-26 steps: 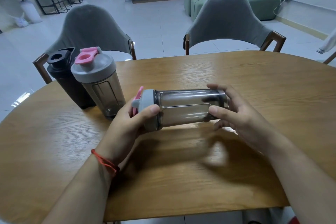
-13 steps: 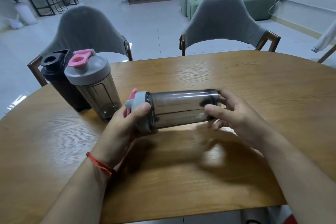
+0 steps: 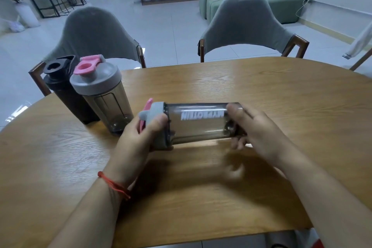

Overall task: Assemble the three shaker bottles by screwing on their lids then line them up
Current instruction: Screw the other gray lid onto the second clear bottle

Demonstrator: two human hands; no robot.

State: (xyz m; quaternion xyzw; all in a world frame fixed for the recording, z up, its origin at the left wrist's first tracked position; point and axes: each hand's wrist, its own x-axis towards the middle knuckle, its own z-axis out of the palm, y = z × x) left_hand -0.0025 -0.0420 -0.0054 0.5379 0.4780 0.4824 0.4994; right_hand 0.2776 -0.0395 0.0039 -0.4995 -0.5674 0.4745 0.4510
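Note:
A smoky clear shaker bottle (image 3: 199,125) lies sideways above the wooden table (image 3: 221,197), white lettering facing me. Its grey lid (image 3: 156,109) with a pink flip cap points left. My left hand (image 3: 138,141) wraps around the lid, thumb on top. My right hand (image 3: 259,135) grips the bottle's base end. At the back left stand two lidded shakers side by side, touching: a black bottle (image 3: 64,94) and a smoky bottle with a grey lid and pink cap (image 3: 100,90).
Two grey-backed wooden chairs (image 3: 94,36) (image 3: 247,24) stand behind the table's far edge. A green sofa (image 3: 281,6) and bar stools lie farther back across the tiled floor. The table's near edge runs just below my forearms.
The held bottle has turned about its long axis, so white lettering now faces me. Both hands keep their grip; the two standing bottles stay put.

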